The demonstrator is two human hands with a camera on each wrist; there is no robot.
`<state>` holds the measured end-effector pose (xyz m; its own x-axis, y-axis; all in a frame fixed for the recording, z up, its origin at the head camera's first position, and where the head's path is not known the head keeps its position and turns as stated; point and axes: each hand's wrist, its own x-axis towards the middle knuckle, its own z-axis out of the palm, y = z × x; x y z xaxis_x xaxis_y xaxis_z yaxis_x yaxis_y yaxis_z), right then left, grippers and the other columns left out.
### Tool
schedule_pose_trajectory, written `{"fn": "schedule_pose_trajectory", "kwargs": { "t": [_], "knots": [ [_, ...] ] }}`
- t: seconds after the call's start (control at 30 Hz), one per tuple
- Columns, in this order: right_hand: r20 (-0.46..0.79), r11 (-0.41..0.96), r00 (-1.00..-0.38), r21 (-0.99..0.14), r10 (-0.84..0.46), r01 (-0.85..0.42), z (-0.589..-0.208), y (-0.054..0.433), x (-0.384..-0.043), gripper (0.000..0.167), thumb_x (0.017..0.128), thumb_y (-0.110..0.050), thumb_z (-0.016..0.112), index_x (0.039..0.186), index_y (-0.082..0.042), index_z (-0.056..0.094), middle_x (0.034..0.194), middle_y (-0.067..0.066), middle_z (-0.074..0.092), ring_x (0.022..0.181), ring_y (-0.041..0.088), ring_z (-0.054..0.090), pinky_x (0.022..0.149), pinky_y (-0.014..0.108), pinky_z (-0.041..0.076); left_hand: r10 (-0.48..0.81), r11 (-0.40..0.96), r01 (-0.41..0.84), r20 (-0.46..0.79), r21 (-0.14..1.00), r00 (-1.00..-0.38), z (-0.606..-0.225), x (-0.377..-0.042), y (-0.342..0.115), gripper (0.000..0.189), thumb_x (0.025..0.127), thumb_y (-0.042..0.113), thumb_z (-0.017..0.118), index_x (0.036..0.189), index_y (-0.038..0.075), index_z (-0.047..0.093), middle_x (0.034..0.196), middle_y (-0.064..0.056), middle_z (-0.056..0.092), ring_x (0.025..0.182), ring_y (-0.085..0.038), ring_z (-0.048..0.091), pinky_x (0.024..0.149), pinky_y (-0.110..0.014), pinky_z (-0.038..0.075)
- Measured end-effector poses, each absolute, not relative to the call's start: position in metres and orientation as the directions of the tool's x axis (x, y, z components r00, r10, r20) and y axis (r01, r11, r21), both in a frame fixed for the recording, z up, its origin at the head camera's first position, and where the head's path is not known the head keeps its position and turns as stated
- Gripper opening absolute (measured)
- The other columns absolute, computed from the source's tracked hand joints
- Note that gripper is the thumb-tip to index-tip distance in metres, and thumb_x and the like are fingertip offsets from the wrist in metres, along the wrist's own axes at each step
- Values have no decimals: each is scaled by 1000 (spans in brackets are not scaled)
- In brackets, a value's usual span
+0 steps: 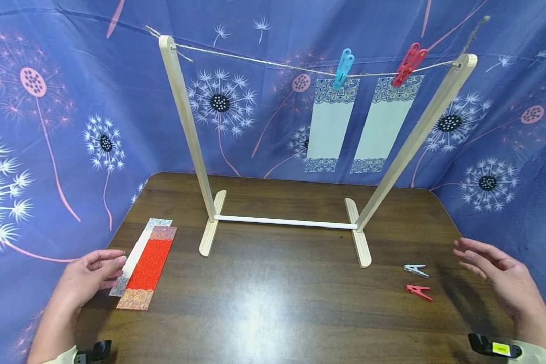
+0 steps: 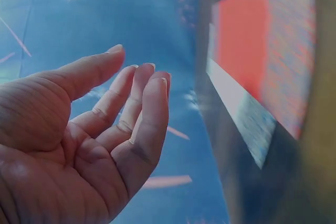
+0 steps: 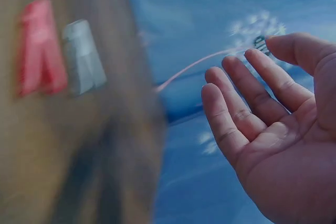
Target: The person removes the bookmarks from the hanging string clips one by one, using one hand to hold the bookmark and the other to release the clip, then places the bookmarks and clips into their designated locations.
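My left hand (image 1: 88,277) hovers at the table's left side with loosely bent fingers and nothing in it. Beside it lie two paper strips, a red one (image 1: 146,265) with patterned ends partly over a white one (image 1: 135,255) with blue-grey patterned ends. At the right edge my right hand (image 1: 500,270) is raised, palm inward, fingers relaxed, holding nothing. To its left on the table are a grey clothespin (image 1: 416,270) and a red clothespin (image 1: 419,292). In the right wrist view the red clothespin (image 3: 42,51) and grey clothespin (image 3: 84,59) appear blurred.
A wooden stand with a white crossbar (image 1: 284,221) rises at the back of the table. From its string (image 1: 255,60) hang two white patterned strips (image 1: 329,129), pinned by a blue clothespin (image 1: 344,69) and a red one. A flowered blue cloth (image 1: 264,126) stands behind.
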<state>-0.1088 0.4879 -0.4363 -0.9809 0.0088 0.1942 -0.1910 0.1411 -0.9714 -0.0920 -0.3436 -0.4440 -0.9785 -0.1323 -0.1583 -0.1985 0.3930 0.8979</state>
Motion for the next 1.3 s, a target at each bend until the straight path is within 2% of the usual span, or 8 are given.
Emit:
{"fn": "schedule_pose_trajectory", "kwargs": {
  "t": [0.1,0.3,0.43,0.57,0.7,0.87,1.07,1.3],
  "knots": [
    [238,167,-971,-958,14,-232,-414,485,-121,39,106,2,52,145,3,53,132,-7,66,113,0,65,86,11,54,-111,401,-144,-109,905,-988,-434,-101,-337,12,101,22,70,110,30,71,96,23,71,82,-5,72,69,-34,65],
    [345,141,-938,-928,-25,-345,-368,477,-145,39,105,7,50,144,9,51,132,-2,67,116,4,64,89,10,52,-79,436,-58,-26,898,-997,-414,-119,-325,17,102,23,69,119,22,70,100,22,72,83,-1,71,67,-30,64],
    [411,152,-910,-898,-53,-414,-340,467,-159,39,105,9,48,144,10,51,132,0,68,117,5,64,90,9,51,-57,426,2,29,905,-998,-402,-128,-320,18,102,22,69,119,26,70,102,22,72,84,-1,71,67,-28,64],
    [487,134,-870,-860,-72,-493,-315,457,-171,38,104,12,48,142,15,50,130,3,69,116,8,65,92,10,51,-42,434,33,56,900,-998,-391,-135,-313,19,101,22,70,120,27,70,101,23,72,84,-1,71,68,-27,63],
    [550,81,-830,-826,-91,-557,-289,446,-181,37,102,16,48,139,21,47,129,8,70,116,13,67,94,12,51,-39,459,28,51,888,-998,-379,-142,-304,23,101,26,71,124,22,69,99,22,72,85,-3,71,70,-27,63],
    [591,22,-798,-802,-115,-597,-259,432,-195,38,101,16,49,139,22,46,128,11,70,116,16,66,96,14,51,-18,466,37,52,884,-998,-368,-150,-290,27,100,30,72,125,21,69,102,20,72,86,-5,71,71,-26,63],
    [628,-97,-767,-778,-127,-621,-224,416,-209,41,99,18,49,139,22,45,127,18,70,117,21,67,97,17,53,35,412,100,94,906,-995,-357,-161,-267,27,100,24,72,124,13,69,102,15,74,90,-6,71,72,-29,63],
    [645,-81,-752,-764,-136,-640,-191,403,-220,43,99,16,54,141,18,47,130,19,68,121,21,65,101,17,50,72,361,107,87,926,-994,-348,-171,-243,33,99,28,73,127,12,68,107,9,74,95,-11,71,76,-30,62]
  ]
}}
